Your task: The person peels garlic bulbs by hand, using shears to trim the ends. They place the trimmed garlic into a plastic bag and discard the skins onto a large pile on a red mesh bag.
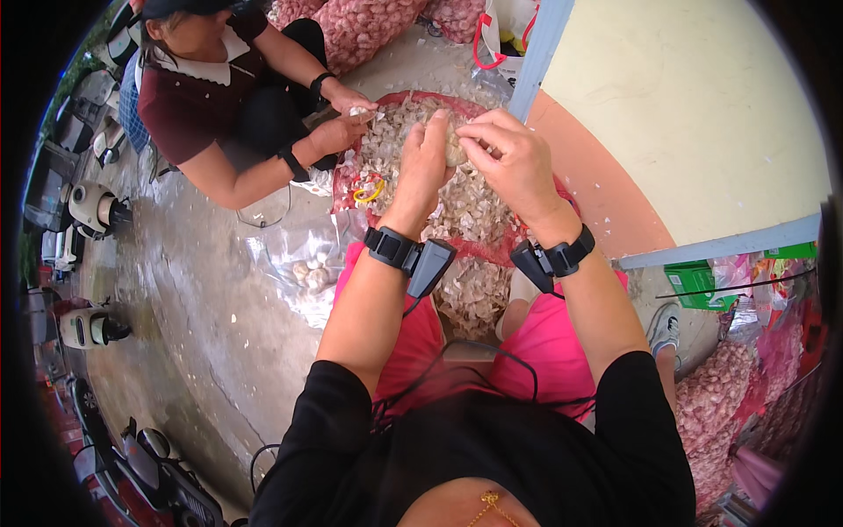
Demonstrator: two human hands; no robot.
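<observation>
A pale garlic bulb [454, 146] is in my left hand [425, 161], held between thumb and fingers above a heap of garlic skins. My right hand [510, 161] is at the bulb's right side, its bent fingertips and thumb against it; whether they pinch a piece of skin cannot be told. Beneath both hands, loose garlic skins [461, 204] cover a red mesh sack [484, 251] spread on the ground. More skins lie between my knees. A clear plastic bag [296, 263] with several garlic bulbs [315, 275] lies to the left of my forearm.
A co-worker [217, 99] sits at the upper left, both hands around a white bulb. Full mesh sacks of garlic [369, 29] stand at the top, others [714, 388] at the lower right. A yellow ring [370, 191] lies among the skins. A blue-edged cream panel [685, 118] stands at right.
</observation>
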